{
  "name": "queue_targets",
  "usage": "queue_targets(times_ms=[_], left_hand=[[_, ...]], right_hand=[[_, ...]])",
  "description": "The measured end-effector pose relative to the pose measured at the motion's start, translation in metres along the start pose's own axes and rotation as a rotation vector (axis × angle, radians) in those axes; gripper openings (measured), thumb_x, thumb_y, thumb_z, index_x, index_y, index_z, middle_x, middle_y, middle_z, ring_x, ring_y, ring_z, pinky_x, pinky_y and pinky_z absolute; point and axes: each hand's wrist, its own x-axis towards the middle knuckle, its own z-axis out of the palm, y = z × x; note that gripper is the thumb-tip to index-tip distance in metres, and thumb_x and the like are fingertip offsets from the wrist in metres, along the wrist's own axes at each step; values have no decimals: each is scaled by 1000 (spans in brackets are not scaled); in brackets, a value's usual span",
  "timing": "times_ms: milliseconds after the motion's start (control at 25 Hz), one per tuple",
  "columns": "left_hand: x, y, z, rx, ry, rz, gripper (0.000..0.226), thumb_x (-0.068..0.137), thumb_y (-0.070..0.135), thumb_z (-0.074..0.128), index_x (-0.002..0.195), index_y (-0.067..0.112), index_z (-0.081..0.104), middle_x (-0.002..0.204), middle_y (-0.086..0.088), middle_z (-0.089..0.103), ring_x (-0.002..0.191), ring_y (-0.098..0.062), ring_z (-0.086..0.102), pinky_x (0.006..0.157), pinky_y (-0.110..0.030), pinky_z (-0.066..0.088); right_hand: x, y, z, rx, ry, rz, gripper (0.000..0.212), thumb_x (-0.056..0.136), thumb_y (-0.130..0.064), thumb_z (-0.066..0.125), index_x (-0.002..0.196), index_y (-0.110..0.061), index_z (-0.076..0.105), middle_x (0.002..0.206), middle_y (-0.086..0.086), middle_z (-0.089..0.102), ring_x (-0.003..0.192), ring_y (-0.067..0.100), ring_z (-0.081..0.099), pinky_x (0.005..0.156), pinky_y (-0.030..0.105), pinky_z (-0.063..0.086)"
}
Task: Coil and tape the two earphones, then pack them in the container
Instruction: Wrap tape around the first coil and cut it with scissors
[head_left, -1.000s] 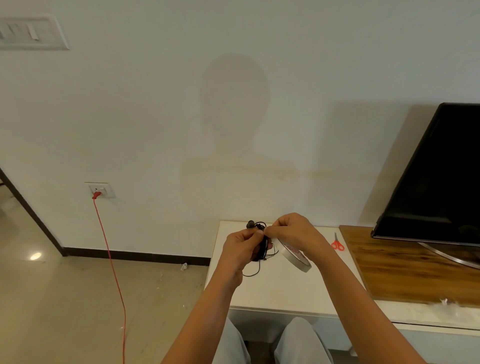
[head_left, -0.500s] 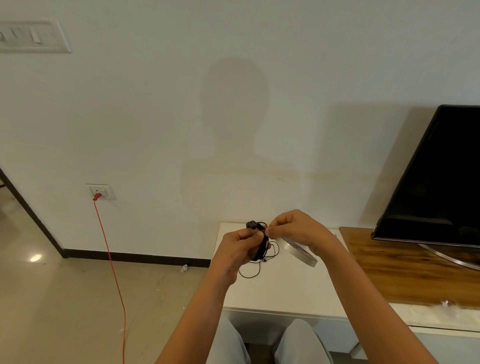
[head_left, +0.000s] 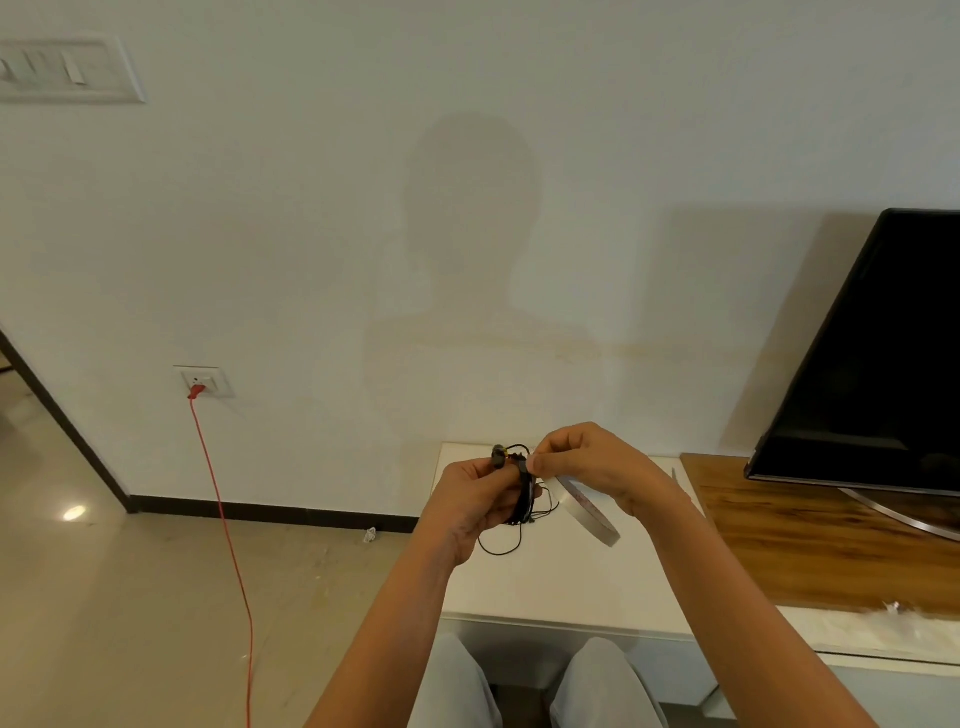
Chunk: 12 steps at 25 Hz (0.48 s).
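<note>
taping stage on one coiled black earphone (head_left: 522, 491), left hand (head_left: 475, 501) clamping coil above white table (head_left: 561, 582), right hand (head_left: 582, 462) pinching tape off tape roll (head_left: 587, 512); second earphone, container not visible.

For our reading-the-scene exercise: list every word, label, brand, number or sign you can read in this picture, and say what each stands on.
None can be read.
Tape roll: reddish marks inside its rim, too blurred to read.
Television: screen dark, no brand visible.
Switch plate and wall socket: no legible markings.
</note>
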Motion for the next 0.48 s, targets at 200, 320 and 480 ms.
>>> queue_targets(times_ms=[200,320,480], left_hand=[[2,-8,4,63,104,20,17,88,10,64,94,-5,70,79,-18,74,74,-23,74,64,-27,58],[2,-8,3,40,106,-2,18,89,10,61,91,-5,71,80,-18,74,78,-23,74,67,-28,58],[0,-9,0,-56,73,-68,18,91,11,60,93,-4,69,75,-13,74,71,-20,72,64,-28,58]], right_hand=[[2,7,8,-10,59,70,15,83,-15,67,81,-1,73,76,8,70,70,14,61,68,21,46],[2,9,9,8,86,100,14,83,-14,67,83,-1,73,67,1,66,61,6,58,59,14,44],[3,14,9,58,65,99,17,82,-13,68,87,3,72,77,8,68,70,13,60,70,21,47]])
